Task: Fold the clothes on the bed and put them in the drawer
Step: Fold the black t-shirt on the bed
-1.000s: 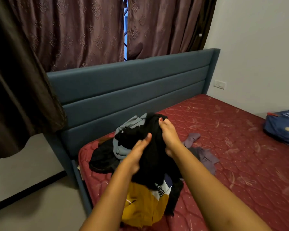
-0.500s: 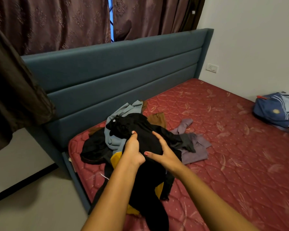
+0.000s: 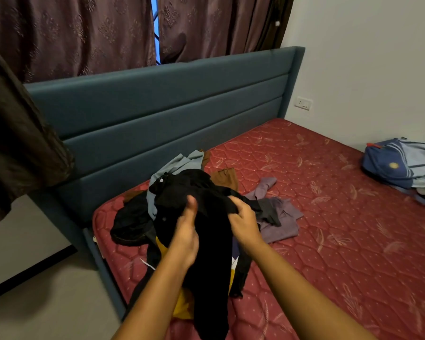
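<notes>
In the head view, a black garment (image 3: 214, 253) is held up over the red mattress (image 3: 329, 241), in front of the left end of the blue headboard (image 3: 169, 114). It is gripped by the left hand (image 3: 185, 238), which is closed tightly on the cloth, and pinched at its upper edge by the right hand (image 3: 244, 227). The other clothes (image 3: 280, 225) are heaped under and beside it, near the headboard; a blue backpack (image 3: 400, 163) is seen well apart from the headboard.

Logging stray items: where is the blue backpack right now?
In the head view the blue backpack lies at the far right on the red mattress by the white wall, well apart from the clothes pile.
</notes>
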`<state>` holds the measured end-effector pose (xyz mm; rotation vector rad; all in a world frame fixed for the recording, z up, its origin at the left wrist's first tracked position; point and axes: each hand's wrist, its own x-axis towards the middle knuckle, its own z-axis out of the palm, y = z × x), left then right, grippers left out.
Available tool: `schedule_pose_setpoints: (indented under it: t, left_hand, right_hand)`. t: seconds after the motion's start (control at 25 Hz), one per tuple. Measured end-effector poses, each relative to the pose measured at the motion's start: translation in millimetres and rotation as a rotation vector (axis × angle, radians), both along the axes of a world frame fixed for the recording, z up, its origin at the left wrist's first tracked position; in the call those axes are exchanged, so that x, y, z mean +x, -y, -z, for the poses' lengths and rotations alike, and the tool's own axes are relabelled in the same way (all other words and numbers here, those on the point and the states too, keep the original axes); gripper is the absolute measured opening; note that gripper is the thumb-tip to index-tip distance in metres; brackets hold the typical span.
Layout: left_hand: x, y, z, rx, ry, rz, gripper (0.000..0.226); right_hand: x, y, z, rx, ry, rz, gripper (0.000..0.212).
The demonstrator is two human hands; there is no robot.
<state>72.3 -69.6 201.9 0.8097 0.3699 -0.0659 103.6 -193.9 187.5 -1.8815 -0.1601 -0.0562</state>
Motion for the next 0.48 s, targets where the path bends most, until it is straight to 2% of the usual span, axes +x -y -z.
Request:
schedule_pose_setpoints:
  t: [0.08,0.2,0.32,0.4,0.48]
  left_hand:
    - [-15.1,13.8,11.8,0.131,-0.024,0.114,0.04]
    - [-7.9,2.6,18.1,0.191,-0.136,-0.123,0.032]
    - [2.9,-17.9,18.3,0.294,-0.232,-0.294,0.032]
    - [0.8,-17.8,12.8,0.242,-0.201,-0.386,0.023]
    - [-0.1,-21.3,4.3,0.126,-0.127,-0.462,0.024]
  right_hand:
    - [3.4,-15.1,-7.5,-0.105,0.072,-0.069,0.024]
    - [3.2,-26.9,-2.7,-0.332,0.122,-0.108,0.023]
    - [0.8,-24.5,2.4,-0.413,0.141,-0.108,0.029]
    - [1.8,-19.5,8.8,-0.572,0.174,-0.155,0.031]
    - [2.7,-9.5,19.4,-0.77,0.156,-0.175,0.034]
